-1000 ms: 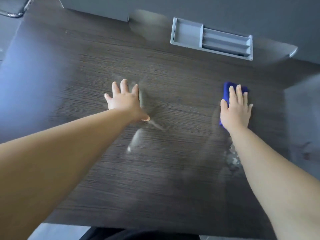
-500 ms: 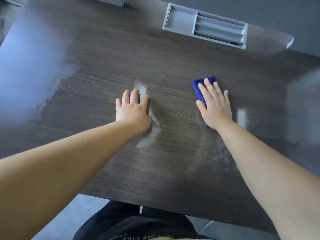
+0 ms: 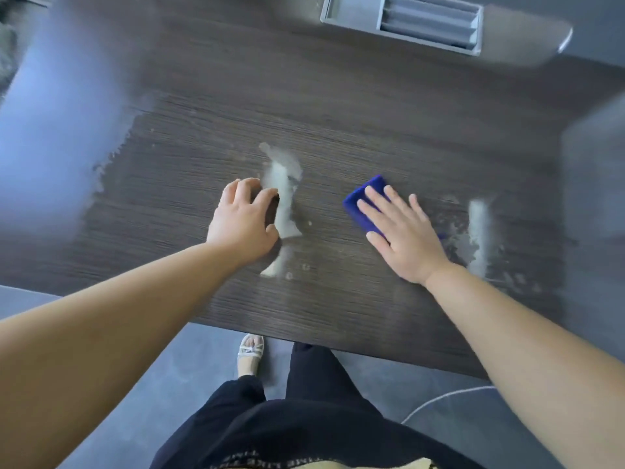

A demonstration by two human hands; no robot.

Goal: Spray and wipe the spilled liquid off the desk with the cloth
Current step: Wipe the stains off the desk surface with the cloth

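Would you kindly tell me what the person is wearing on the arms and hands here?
Nothing shows on either: the left hand and right hand are ungloved, with no ring, watch or bracelet visible, and no sleeve reaches into frame. Below, dark clothing with pale lettering appears.

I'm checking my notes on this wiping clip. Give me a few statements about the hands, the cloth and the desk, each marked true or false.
1. The right hand lies flat on the blue cloth. True.
2. The left hand holds a spray bottle. False: it holds nothing and rests on the desk.
3. A wet streak shows on the desk to the right of the cloth. True.
4. The grey tray sits at the desk's near edge. False: it sits at the far edge.
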